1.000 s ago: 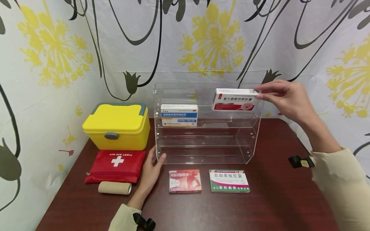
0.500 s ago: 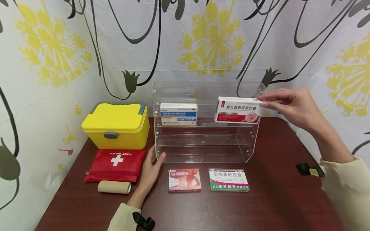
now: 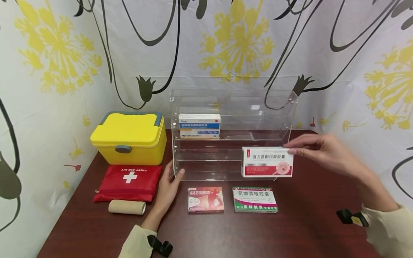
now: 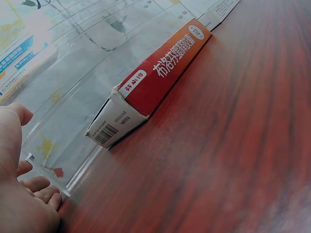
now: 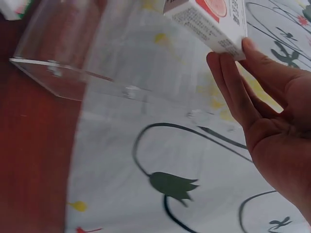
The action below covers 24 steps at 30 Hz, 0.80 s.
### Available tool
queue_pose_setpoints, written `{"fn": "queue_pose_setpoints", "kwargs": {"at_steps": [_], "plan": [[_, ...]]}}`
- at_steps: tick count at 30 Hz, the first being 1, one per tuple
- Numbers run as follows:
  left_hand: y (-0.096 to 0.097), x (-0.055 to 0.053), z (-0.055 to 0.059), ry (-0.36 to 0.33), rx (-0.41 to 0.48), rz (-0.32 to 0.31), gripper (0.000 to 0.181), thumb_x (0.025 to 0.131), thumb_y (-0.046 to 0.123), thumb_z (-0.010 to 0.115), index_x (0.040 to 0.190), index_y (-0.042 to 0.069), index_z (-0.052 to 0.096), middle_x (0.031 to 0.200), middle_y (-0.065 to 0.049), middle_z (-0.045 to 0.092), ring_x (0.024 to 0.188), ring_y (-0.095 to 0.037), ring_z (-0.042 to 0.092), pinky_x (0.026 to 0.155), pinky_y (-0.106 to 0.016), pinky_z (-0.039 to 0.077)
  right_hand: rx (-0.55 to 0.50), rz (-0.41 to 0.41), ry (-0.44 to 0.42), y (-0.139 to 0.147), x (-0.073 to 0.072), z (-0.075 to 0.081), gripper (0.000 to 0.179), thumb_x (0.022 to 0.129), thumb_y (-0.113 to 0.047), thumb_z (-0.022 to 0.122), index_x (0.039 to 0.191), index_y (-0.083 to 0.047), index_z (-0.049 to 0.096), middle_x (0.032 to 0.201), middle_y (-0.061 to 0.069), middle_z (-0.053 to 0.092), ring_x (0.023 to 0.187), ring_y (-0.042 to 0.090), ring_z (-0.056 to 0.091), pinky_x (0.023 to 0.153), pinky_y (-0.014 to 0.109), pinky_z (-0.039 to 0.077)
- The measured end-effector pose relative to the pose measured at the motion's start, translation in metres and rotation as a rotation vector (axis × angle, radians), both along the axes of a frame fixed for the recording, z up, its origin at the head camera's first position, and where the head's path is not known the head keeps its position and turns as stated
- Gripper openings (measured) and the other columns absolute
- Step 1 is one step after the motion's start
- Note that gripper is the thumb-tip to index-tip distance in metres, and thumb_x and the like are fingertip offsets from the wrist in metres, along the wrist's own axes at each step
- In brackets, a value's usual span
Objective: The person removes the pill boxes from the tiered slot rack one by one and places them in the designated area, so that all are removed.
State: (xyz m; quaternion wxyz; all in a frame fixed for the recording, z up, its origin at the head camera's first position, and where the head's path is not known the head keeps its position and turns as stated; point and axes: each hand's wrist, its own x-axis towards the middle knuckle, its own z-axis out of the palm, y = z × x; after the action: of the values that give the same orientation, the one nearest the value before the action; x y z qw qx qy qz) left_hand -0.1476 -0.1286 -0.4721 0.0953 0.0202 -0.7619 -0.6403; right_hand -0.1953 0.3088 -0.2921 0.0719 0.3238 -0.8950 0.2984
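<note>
1. Right hand (image 3: 329, 154) pinches the red-and-white box (image 3: 267, 162) by its right end; the box is upright, in front of the rack (image 3: 200, 175) at its lower right.
2. Left hand (image 3: 167, 188) grips the rack's lower left corner – thumb in front, fingers round the side.
3. The step in hand looks like positioning this box.
4. Next probably calls for a steady pinch and level lowering – table or low shelf, I cannot tell.

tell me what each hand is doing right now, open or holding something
Left hand: holding the clear acrylic tiered rack by its left side.
Right hand: holding the white-and-red rectangular cardboard medicine box, pinched near one top corner.
</note>
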Motion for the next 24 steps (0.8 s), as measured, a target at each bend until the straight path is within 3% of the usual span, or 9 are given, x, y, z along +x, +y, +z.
{"fn": "queue_pose_setpoints", "kwargs": {"at_steps": [5, 7, 14, 24], "plan": [[-0.004, -0.011, -0.026, 0.044, -0.006, 0.021, 0.064, 0.093, 0.043, 0.065, 0.148, 0.023, 0.039, 0.144, -0.005, 0.048, 0.134, -0.019, 0.043, 0.111, -0.045, 0.031, -0.036, 0.036, -0.129, 0.004, 0.012, -0.032, 0.024, 0.088, -0.007, 0.073, 0.105, -0.023, 0.076, 0.099, -0.009, 0.072, 0.083, 0.011, 0.067, 0.066, 0.020, 0.052], [-0.003, -0.010, -0.022, 0.024, -0.001, 0.012, 0.064, 0.093, 0.040, 0.065, 0.149, 0.021, 0.038, 0.145, -0.007, 0.047, 0.135, -0.021, 0.042, 0.111, -0.046, 0.031, -0.065, 0.040, -0.180, 0.006, 0.018, -0.045, 0.023, 0.088, -0.007, 0.073, 0.104, -0.023, 0.076, 0.099, -0.008, 0.072, 0.085, 0.013, 0.067, 0.067, 0.022, 0.053], [0.001, 0.003, 0.011, 0.002, -0.002, -0.008, 0.062, 0.097, 0.024, 0.064, 0.149, 0.008, 0.036, 0.147, -0.017, 0.044, 0.136, -0.030, 0.041, 0.111, -0.049, 0.031, -0.150, 0.120, -0.314, 0.005, 0.039, -0.088, 0.021, 0.090, -0.006, 0.070, 0.106, -0.019, 0.076, 0.101, -0.005, 0.072, 0.087, 0.020, 0.068, 0.069, 0.027, 0.055], [0.003, 0.004, 0.014, -0.015, -0.011, -0.010, 0.061, 0.097, 0.025, 0.063, 0.149, 0.010, 0.036, 0.147, -0.016, 0.045, 0.136, -0.028, 0.041, 0.111, -0.048, 0.030, -0.190, 0.166, -0.403, 0.006, 0.062, -0.130, 0.018, 0.090, -0.008, 0.070, 0.105, -0.015, 0.076, 0.099, 0.000, 0.073, 0.085, 0.016, 0.068, 0.068, 0.028, 0.056]]}}
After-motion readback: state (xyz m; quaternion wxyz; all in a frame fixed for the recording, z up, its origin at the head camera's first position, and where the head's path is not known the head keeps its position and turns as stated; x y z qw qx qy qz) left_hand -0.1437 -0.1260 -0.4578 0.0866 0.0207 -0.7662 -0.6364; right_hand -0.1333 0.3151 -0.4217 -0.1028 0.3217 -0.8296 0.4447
